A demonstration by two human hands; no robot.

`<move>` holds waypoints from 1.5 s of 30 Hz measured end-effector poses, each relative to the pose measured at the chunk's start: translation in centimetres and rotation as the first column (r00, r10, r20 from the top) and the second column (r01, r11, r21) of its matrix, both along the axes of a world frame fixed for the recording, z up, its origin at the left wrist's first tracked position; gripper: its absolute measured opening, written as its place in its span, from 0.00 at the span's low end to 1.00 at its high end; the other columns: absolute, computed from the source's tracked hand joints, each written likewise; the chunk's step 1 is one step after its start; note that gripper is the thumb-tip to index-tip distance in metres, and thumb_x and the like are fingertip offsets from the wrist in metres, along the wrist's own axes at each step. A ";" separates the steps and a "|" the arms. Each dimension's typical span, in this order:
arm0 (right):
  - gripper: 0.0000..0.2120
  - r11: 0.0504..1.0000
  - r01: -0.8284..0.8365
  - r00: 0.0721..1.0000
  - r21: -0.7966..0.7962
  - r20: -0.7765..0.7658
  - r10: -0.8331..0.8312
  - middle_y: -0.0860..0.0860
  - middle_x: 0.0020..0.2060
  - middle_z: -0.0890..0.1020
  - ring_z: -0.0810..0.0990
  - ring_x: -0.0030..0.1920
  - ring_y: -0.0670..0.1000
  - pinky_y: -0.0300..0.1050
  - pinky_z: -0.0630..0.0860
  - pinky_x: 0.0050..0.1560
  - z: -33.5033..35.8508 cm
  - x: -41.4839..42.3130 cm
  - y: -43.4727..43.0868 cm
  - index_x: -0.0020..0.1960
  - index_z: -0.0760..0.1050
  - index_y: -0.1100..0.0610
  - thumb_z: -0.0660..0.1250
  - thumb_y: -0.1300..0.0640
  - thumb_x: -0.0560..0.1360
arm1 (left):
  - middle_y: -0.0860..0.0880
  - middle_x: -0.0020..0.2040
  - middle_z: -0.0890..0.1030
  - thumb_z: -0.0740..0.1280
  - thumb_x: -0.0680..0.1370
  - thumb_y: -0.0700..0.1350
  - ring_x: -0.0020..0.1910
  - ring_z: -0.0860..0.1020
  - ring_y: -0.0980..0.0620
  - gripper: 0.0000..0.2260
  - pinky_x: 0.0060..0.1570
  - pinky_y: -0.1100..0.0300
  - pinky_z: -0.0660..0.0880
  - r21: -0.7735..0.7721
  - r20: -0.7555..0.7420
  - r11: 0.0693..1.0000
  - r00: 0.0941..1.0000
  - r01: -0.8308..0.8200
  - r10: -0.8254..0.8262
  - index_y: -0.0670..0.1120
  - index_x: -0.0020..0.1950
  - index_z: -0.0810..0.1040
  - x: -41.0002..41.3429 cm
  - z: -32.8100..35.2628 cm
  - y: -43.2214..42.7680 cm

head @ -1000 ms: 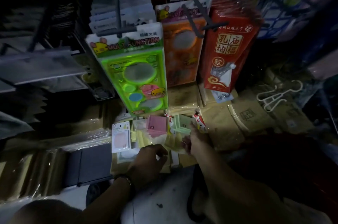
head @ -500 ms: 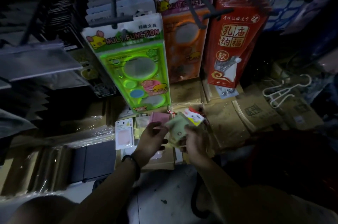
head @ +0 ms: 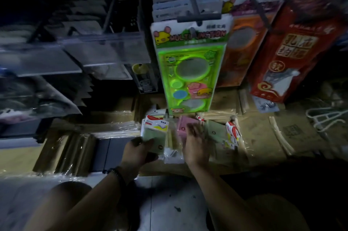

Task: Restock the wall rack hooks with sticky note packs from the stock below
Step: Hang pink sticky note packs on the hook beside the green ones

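left hand (head: 138,152) gripping green sticky note pack (head: 155,135), right hand (head: 196,145) on stock

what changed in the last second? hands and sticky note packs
Left hand lifted off the stock and now grips a green sticky note pack that both hands held a moment ago. Right hand let go and reached back over the pink pack. The green Multifunction pack and red pack stayed on their hooks.

You've two hands at lower centre: left hand (head: 138,152) and right hand (head: 195,144). By them, two green, the green sticky note pack (head: 153,134) and second green pack (head: 214,132), and one pink pack (head: 183,125). One white hanger (head: 323,117), far right.
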State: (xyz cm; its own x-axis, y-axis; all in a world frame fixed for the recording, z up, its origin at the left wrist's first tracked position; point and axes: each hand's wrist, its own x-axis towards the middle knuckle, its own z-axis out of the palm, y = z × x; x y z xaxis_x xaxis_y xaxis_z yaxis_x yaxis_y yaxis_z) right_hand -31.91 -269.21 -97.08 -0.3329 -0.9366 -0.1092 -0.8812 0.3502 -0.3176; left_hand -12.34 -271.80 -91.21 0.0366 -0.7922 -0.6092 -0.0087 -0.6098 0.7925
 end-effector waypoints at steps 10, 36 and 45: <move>0.26 0.935 -0.022 0.994 -0.355 0.094 0.059 0.48 0.65 0.84 0.87 0.53 0.55 0.48 0.83 0.41 3.6 -1.3 2.3 0.69 0.82 0.51 0.77 0.62 0.72 | 0.34 0.50 0.86 0.68 0.83 0.38 0.38 0.85 0.42 0.10 0.29 0.56 0.78 -0.023 -0.047 0.998 0.997 0.066 -0.067 0.37 0.63 0.81 1.1 1.0 1.5; 0.13 0.741 0.152 0.519 -0.655 0.691 0.504 0.44 0.48 0.90 0.88 0.49 0.47 0.52 0.84 0.46 42.8 9.2 11.5 0.55 0.87 0.47 0.73 0.64 0.80 | 0.43 0.58 0.87 0.80 0.76 0.42 0.59 0.86 0.40 0.18 0.57 0.36 0.83 -0.750 -0.163 0.654 0.986 -0.104 -0.031 0.46 0.63 0.80 7.8 35.1 13.3; 0.12 0.577 0.074 0.472 -0.814 0.538 0.699 0.41 0.50 0.90 0.88 0.53 0.42 0.33 0.81 0.51 58.1 11.3 10.3 0.52 0.88 0.49 0.75 0.66 0.78 | 0.41 0.51 0.89 0.80 0.69 0.45 0.50 0.88 0.40 0.17 0.48 0.39 0.85 -0.861 -0.181 0.482 0.983 -0.163 0.008 0.44 0.55 0.84 11.9 49.9 12.9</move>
State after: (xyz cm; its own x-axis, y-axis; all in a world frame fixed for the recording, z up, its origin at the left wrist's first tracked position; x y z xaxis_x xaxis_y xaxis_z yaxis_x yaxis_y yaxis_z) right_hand -20.65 -258.93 -38.94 -0.1300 -0.8191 0.5587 -0.1108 -0.5480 -0.8291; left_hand -0.49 -258.88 -41.29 0.1161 -0.9151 0.3862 0.1544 0.4007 0.9031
